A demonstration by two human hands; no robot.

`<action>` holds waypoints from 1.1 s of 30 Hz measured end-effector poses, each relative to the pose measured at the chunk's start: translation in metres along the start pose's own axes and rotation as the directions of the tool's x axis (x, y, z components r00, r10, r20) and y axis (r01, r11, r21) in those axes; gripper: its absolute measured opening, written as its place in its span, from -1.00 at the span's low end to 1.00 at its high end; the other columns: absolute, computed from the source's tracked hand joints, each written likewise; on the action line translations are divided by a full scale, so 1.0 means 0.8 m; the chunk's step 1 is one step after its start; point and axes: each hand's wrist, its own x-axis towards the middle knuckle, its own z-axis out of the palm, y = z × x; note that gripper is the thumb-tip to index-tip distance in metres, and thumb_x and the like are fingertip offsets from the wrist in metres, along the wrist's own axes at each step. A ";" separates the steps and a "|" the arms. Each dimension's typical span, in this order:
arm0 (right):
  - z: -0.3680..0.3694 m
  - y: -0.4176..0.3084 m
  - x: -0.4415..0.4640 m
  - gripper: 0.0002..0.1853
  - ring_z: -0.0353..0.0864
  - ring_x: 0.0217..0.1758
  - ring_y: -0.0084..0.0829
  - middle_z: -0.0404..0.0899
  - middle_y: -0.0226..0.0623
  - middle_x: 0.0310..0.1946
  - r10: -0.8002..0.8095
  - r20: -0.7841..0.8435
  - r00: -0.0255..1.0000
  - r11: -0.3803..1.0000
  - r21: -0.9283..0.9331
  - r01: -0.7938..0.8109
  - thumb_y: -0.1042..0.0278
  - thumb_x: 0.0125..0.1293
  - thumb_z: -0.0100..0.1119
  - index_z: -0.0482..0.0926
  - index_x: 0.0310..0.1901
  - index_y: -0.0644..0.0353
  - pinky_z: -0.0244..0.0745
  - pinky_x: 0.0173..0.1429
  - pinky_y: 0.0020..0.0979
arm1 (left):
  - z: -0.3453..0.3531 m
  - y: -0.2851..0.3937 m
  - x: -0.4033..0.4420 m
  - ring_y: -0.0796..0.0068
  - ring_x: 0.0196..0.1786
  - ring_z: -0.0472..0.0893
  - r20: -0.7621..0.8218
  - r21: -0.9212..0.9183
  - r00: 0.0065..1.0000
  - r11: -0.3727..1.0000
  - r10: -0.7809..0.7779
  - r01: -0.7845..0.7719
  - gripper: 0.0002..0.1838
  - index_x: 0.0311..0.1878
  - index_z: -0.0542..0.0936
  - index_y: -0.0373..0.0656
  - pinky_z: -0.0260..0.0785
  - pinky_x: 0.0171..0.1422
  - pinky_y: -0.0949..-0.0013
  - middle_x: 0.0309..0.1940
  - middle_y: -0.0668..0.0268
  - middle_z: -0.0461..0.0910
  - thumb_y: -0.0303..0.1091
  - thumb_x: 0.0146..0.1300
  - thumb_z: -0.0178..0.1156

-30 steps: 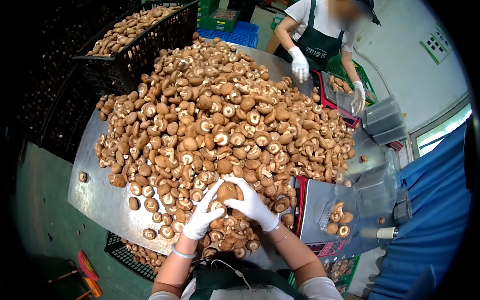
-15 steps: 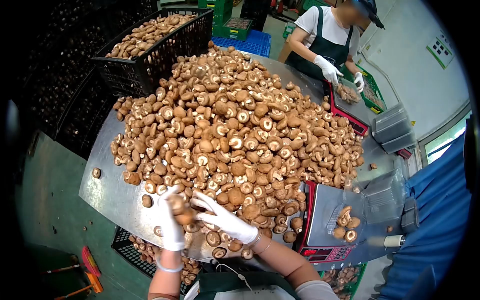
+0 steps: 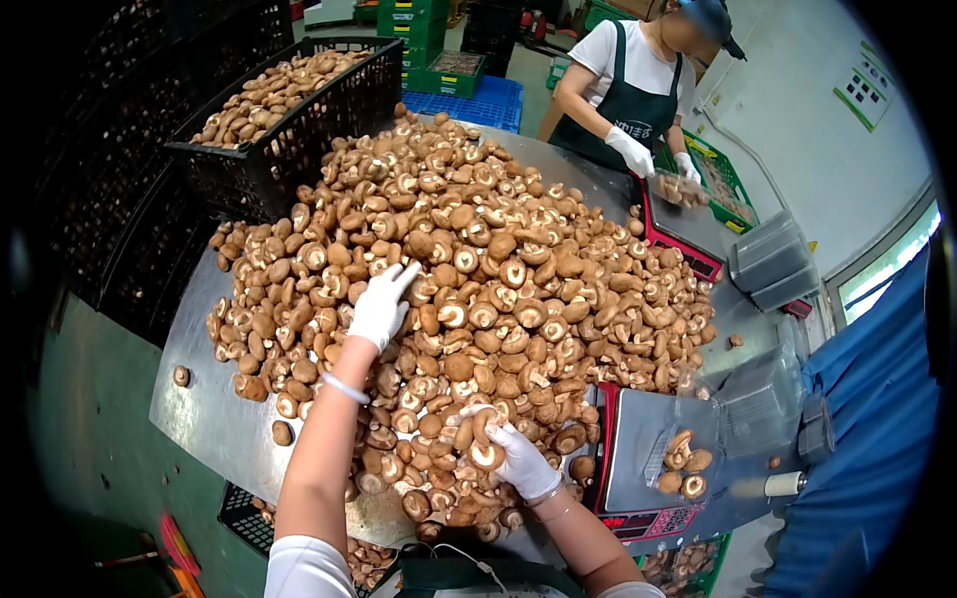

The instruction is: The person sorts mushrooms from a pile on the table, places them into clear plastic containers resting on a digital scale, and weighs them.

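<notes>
A large heap of brown mushrooms (image 3: 478,249) covers much of the metal table (image 3: 204,409). My left hand (image 3: 382,307), in a white glove, reaches over the heap with its fingers apart, touching or just above the mushrooms, and holds nothing visible. Lower and to the right, my right hand (image 3: 520,463), also gloved, is closed around a few mushrooms (image 3: 480,439) near the table's front. Beside it stands a red-edged scale (image 3: 628,439), on which a clear tray holds several mushrooms (image 3: 684,460).
A black crate of mushrooms (image 3: 289,149) stands at the back left. Across the table a co-worker (image 3: 628,100) holds a filled tray (image 3: 678,189) near another scale (image 3: 688,244). Stacked clear trays (image 3: 773,259) and a white roll (image 3: 785,484) lie to the right.
My left hand has moved forward onto the heap and spread its fingers. My right hand has moved right and closed on mushrooms. The co-worker has lifted the tray off the scale.
</notes>
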 end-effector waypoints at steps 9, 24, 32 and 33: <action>0.004 -0.004 0.005 -0.47 0.40 0.26 -0.30 0.33 -0.09 0.23 0.042 0.009 0.999 0.996 0.083 -0.043 0.11 0.44 -0.05 0.20 0.30 0.27 0.38 0.29 -0.32 | 0.012 -0.026 0.000 0.12 -0.04 0.44 0.014 -0.140 0.995 0.986 0.098 -0.095 -0.44 0.18 0.48 0.09 0.36 0.13 0.22 -0.18 0.19 0.48 -0.45 0.05 0.30; 0.056 -0.008 -0.025 -0.50 0.38 0.27 -0.39 0.28 -0.29 0.29 -0.380 -0.259 0.888 0.924 -0.151 0.351 0.19 0.53 -0.23 0.07 0.42 0.12 0.50 0.18 -0.34 | -0.021 0.181 -0.152 0.33 0.26 0.34 0.201 -0.946 0.921 -0.309 -0.335 0.094 -0.48 0.32 0.23 -0.10 0.28 0.32 0.22 0.23 0.26 0.32 -0.20 0.38 0.10; 0.034 -0.008 -0.109 -0.51 0.34 0.29 -0.46 0.36 -0.27 0.22 -0.514 -0.513 0.687 0.840 -0.141 0.524 0.14 0.46 -0.05 0.24 0.32 0.20 0.33 0.28 -0.42 | 0.030 0.256 -0.197 0.20 0.31 0.31 0.489 -0.629 0.869 -0.718 -0.068 0.298 -0.28 0.33 0.18 -0.29 0.25 0.37 0.11 0.26 0.05 0.27 0.14 0.38 -0.07; 0.039 -0.011 -0.118 -0.48 0.36 0.27 -0.49 0.38 -0.30 0.20 -0.608 -0.500 0.616 0.793 -0.356 0.494 0.03 0.46 -0.07 0.28 0.29 0.20 0.33 0.27 -0.43 | 0.040 0.265 -0.200 0.18 0.31 0.31 0.481 -0.653 0.873 -0.699 -0.085 0.292 -0.29 0.35 0.17 -0.27 0.25 0.37 0.10 0.28 0.04 0.25 0.14 0.39 -0.07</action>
